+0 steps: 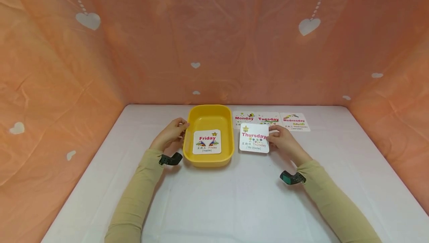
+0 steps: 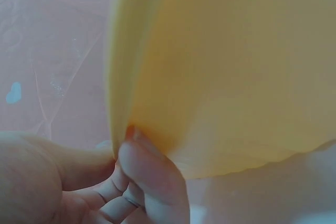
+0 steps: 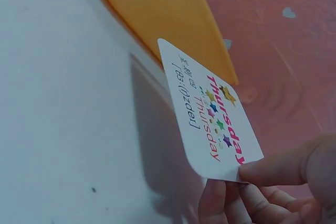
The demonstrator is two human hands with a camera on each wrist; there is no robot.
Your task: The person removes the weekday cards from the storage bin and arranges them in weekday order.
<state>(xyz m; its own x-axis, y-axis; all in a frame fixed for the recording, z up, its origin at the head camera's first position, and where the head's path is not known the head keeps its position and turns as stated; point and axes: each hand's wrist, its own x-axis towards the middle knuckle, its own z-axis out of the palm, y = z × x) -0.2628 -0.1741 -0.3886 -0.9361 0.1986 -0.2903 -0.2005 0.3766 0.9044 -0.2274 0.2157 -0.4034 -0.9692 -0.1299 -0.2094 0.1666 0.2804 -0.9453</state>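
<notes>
A yellow plastic tray (image 1: 209, 159) stands on the white table, and a card printed "Friday" (image 1: 207, 142) lies inside it. My left hand (image 1: 171, 133) is at the tray's left side; the left wrist view shows its thumb and fingers (image 2: 152, 177) pinching the rim. My right hand (image 1: 285, 141) pinches the right edge of a white "Thursday" card (image 1: 253, 143) between thumb and fingers. In the right wrist view that card (image 3: 210, 124) is tilted above the table, its shadow falling below it. The held card partly covers the lower part of the cards behind it.
Along the back, right of the tray, the cards "Monday" (image 1: 243, 118), "Tuesday" (image 1: 269, 118) and "Wednesday" (image 1: 295, 122) lie in a row. An orange sheet with white hearts (image 1: 214, 49) hangs behind the table and at both sides.
</notes>
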